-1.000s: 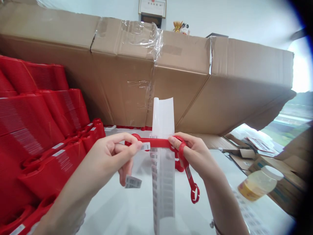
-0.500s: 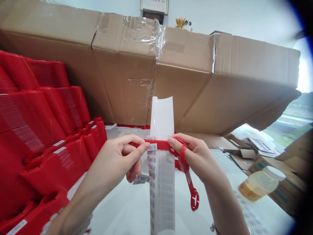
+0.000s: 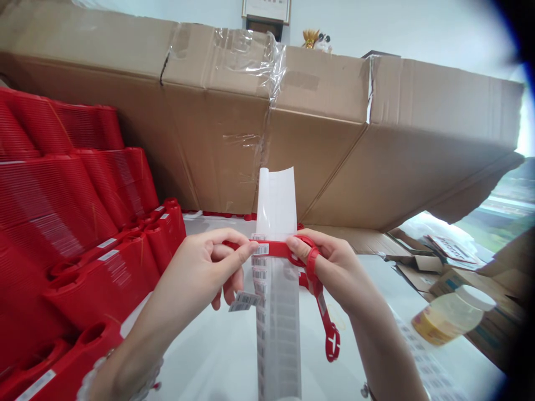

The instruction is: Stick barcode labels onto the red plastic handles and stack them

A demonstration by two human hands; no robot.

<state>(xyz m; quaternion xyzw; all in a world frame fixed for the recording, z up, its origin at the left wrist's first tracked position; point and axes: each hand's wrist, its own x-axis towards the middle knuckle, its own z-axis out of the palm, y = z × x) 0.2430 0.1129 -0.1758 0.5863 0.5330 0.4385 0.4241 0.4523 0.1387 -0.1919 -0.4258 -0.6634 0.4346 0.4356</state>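
Between my two hands a flat red plastic strap is stretched sideways. My left hand pinches its left end, thumb at the edge of a small white barcode label lying on the strap. Another barcode label hangs from the lower fingers of that hand. My right hand is closed on the right end, where red rings loop by the thumb, and a second red strap dangles below. Beneath the hands runs a long sheet of barcode labels, its far end curled up as white backing paper.
Stacked bundles of red plastic pieces fill the left. A large taped cardboard sheet leans across the back. On the right of the white table are a lidded jar, more label sheets and cardboard boxes.
The barcode label by my left thumb, tilted before, now lies flatter along the red strap. Both hands stay almost in place, and the view has shifted slightly.
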